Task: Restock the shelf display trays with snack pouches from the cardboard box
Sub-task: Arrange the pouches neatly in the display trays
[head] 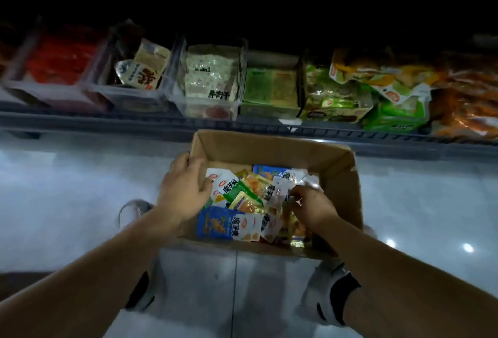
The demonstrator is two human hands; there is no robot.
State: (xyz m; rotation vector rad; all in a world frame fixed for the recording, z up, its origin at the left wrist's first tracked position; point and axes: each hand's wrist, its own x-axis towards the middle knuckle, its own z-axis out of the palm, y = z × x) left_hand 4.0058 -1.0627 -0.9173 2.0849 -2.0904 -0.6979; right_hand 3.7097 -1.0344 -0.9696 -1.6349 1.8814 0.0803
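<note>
Down on the glossy pale tiled floor point(67, 203): an open brown cardboard box point(269, 146), set just in front of the dark grey shelf rail point(134, 119), with white-and-black shoes point(328, 297) near its closer side. Holds a loose heap of small snack pouches point(242, 197) in blue, green, yellow and white, piled flat and crosswise over the bottom.

Over the box's left wall, the left hand point(186, 189): thumb lying up along the rim toward the far corner, fingers curled down inside, tips touching a white-and-green pouch point(229, 189) at the heap's edge. Appears to grasp the wall itself; palm hidden.

In the right half of the heap, the right hand point(310, 205): knuckles up, fingers bent, pinching a crinkled white snack pouch point(280, 189). Lies low in the pile, touching its neighbours.

Above, on the dim shelf, a row of containers side by side, all blurred. From the left: a tray of red packs point(54, 68); a clear plastic tray point(126, 95) with a few beige pouches leaning inside; a second clear plastic tray point(210, 111) stacked with pale greenish pouches; flat green packs point(269, 90); a green printed carton point(334, 114) with yellow-and-green bags spilling over its top; orange packs point(471, 100) at the far right.
</note>
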